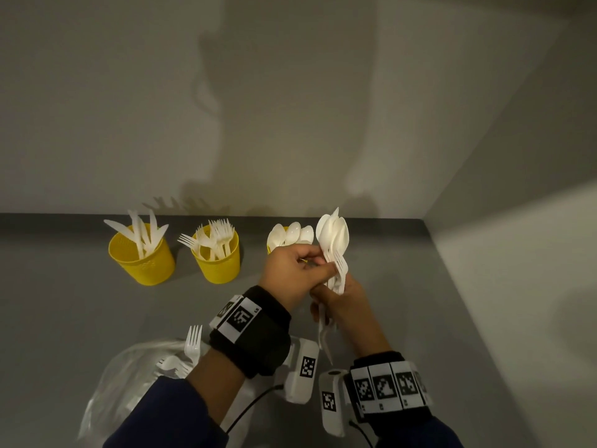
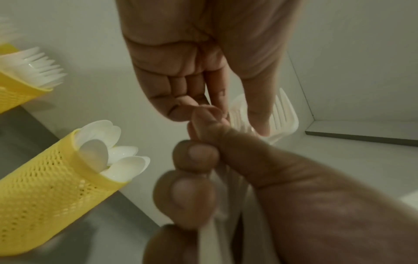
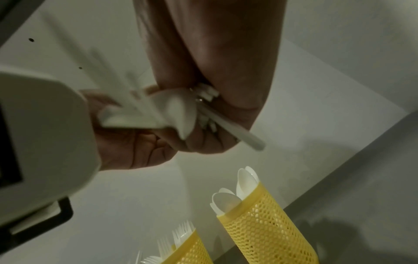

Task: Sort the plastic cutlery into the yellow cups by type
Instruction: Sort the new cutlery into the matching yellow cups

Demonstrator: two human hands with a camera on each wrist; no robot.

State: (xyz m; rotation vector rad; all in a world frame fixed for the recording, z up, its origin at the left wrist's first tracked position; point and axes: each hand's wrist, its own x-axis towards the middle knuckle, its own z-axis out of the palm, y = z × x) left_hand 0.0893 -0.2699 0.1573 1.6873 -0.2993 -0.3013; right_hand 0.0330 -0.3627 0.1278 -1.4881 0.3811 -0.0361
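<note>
Both hands were sorting a mixed bunch of thin white plastic spoons and forks (image 1: 334, 250), held upright above the grey worktop (image 1: 80, 305) just right of the spoon cup. The right hand (image 1: 342, 302) clenched the smooth handles; the left hand (image 1: 292, 270) pinched one piece near its head, seemingly a fork. Next, I judge, that piece must slide free without dragging its neighbours, then go to the perforated yellow plastic cup of forks (image 1: 219, 263). The matching cup of knives (image 1: 142, 258) stood leftmost.

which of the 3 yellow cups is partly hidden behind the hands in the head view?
The spoon cup, rightmost in the row. The left hand covers most of it; the knife cup and fork cup stand in full view.
</note>
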